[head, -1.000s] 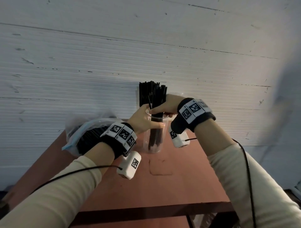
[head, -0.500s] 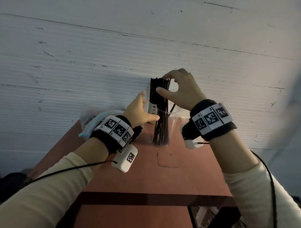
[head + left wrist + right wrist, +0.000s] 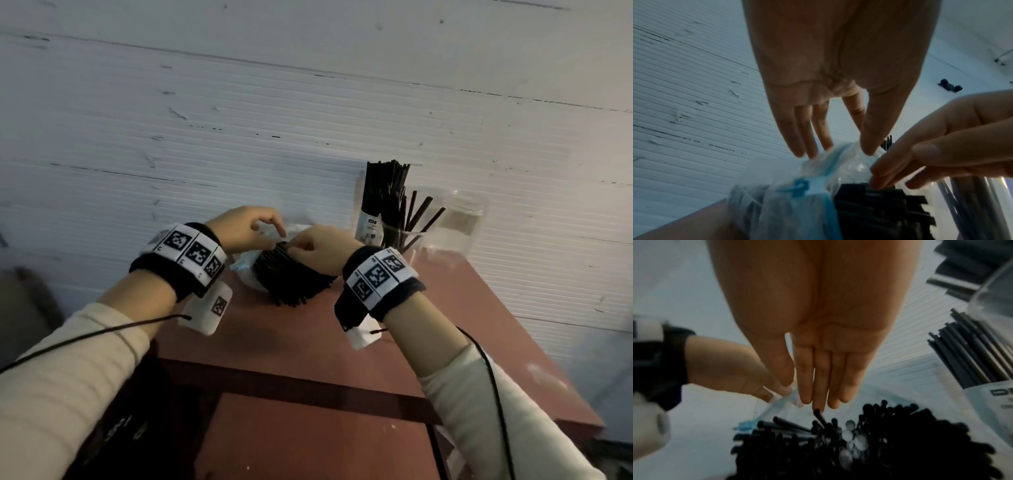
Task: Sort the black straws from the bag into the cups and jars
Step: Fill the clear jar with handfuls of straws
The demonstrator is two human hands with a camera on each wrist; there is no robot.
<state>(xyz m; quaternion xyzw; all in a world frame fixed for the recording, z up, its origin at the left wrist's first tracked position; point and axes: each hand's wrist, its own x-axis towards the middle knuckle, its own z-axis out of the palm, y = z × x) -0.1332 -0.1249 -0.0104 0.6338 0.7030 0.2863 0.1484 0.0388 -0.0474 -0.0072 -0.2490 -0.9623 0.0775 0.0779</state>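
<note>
A white label wrapped round a bundle of straws showed the start of a word in dark capitals, "D" followed by a cut-off letter; the smaller lines under it were too blurred to read. In the head view the same label carried only a small dark mark. The wristbands bore black-and-white square code patterns, not readable text.
</note>
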